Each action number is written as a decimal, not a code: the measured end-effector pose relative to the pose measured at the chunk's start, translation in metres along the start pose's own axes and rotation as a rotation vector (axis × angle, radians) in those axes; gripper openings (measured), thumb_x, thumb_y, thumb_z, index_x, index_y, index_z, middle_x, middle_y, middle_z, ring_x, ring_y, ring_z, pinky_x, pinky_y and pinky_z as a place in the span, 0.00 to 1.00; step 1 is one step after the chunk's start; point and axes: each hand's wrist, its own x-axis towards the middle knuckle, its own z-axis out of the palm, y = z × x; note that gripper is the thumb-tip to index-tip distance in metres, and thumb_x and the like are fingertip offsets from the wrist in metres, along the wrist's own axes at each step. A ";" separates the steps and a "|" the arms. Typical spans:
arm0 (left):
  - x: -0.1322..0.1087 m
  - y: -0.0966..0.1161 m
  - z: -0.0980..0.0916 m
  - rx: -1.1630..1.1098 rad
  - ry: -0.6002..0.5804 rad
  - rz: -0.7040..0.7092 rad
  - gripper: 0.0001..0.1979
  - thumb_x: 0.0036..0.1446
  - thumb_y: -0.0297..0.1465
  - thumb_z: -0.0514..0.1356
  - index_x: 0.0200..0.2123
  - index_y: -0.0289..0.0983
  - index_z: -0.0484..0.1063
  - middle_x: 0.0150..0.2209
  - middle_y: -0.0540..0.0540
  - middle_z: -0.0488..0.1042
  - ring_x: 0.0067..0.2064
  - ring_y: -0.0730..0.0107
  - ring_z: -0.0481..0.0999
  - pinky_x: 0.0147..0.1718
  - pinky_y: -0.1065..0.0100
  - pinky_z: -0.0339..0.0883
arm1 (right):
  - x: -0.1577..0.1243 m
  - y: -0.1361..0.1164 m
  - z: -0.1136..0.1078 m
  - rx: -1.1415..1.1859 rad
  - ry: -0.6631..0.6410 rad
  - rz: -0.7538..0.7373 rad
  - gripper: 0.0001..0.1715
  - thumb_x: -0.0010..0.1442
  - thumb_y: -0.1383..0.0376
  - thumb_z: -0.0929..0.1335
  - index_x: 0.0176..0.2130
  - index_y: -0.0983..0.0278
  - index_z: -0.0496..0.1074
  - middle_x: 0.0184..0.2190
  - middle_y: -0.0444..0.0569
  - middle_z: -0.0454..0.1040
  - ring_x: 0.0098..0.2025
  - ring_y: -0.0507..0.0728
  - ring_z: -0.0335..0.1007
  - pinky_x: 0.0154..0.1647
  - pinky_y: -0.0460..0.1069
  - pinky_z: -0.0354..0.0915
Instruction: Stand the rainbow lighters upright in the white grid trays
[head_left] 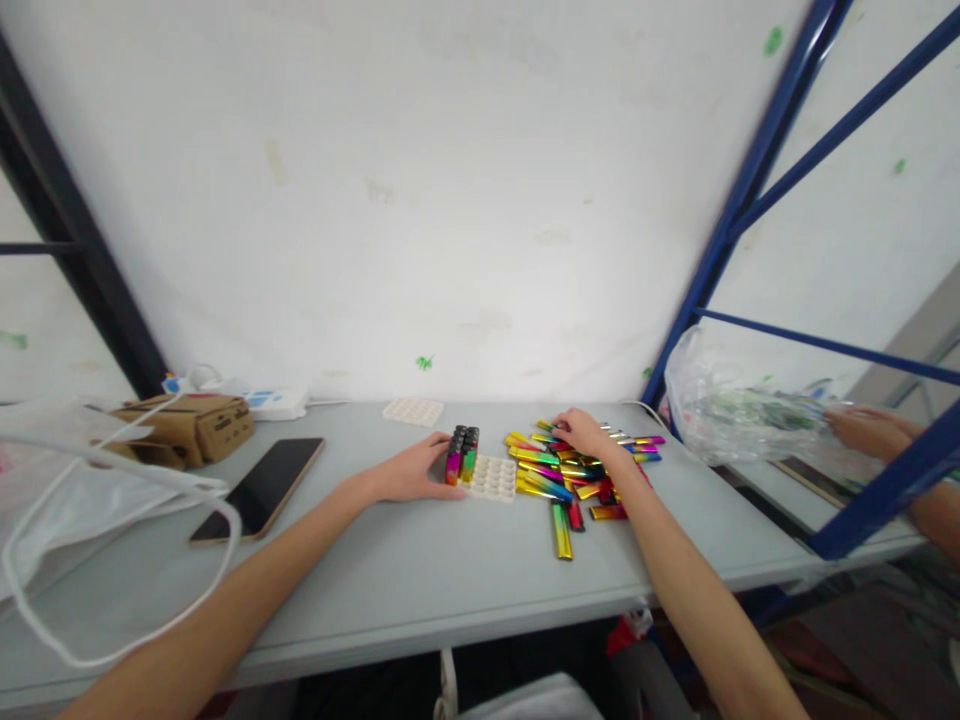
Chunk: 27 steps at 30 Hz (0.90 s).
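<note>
A small white tray (493, 479) with rows of round holes lies on the grey table. Several shiny lighters with black tops (463, 455) stand upright in rows at its left end. My left hand (412, 472) grips that end, with the thumb along the front edge and the fingers behind. To the right of the tray is a loose pile of metallic, multicoloured lighters (544, 485). My right hand (583, 432) reaches over the back of this pile, fingers curled down and closed on a lighter, which is mostly hidden.
Another white holed tray (413, 411) lies near the wall. On the left are a phone (262, 488), a cardboard box (199, 425), a white power strip (274, 402) and a white cable (232, 520). Beyond the blue frame (720, 235), a person's hands (870, 430) touch a clear plastic bag (735, 405).
</note>
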 end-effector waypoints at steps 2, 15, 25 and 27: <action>0.000 -0.001 0.001 -0.005 0.005 0.002 0.41 0.52 0.57 0.68 0.62 0.40 0.68 0.64 0.37 0.67 0.65 0.43 0.68 0.67 0.49 0.61 | -0.001 -0.005 -0.002 0.058 0.116 -0.011 0.12 0.63 0.64 0.68 0.42 0.65 0.81 0.41 0.55 0.82 0.44 0.60 0.75 0.49 0.51 0.67; 0.000 0.002 -0.001 0.001 -0.004 0.005 0.40 0.53 0.55 0.69 0.61 0.38 0.68 0.64 0.36 0.67 0.65 0.45 0.67 0.67 0.50 0.60 | -0.004 -0.082 0.007 0.899 0.206 0.143 0.31 0.57 0.37 0.70 0.29 0.63 0.71 0.22 0.42 0.67 0.26 0.53 0.61 0.29 0.48 0.60; -0.001 0.002 0.001 -0.047 0.018 0.006 0.40 0.52 0.54 0.70 0.61 0.37 0.69 0.64 0.36 0.68 0.64 0.45 0.69 0.66 0.53 0.62 | -0.021 -0.131 0.017 1.373 -0.133 0.070 0.27 0.62 0.39 0.69 0.43 0.58 0.68 0.21 0.35 0.61 0.18 0.48 0.52 0.19 0.43 0.51; -0.001 0.003 0.000 -0.042 0.014 0.006 0.40 0.52 0.53 0.70 0.61 0.37 0.69 0.64 0.36 0.68 0.64 0.45 0.69 0.66 0.52 0.61 | -0.019 -0.133 0.018 1.454 -0.164 0.116 0.31 0.59 0.36 0.68 0.38 0.60 0.69 0.21 0.35 0.56 0.19 0.47 0.47 0.19 0.43 0.47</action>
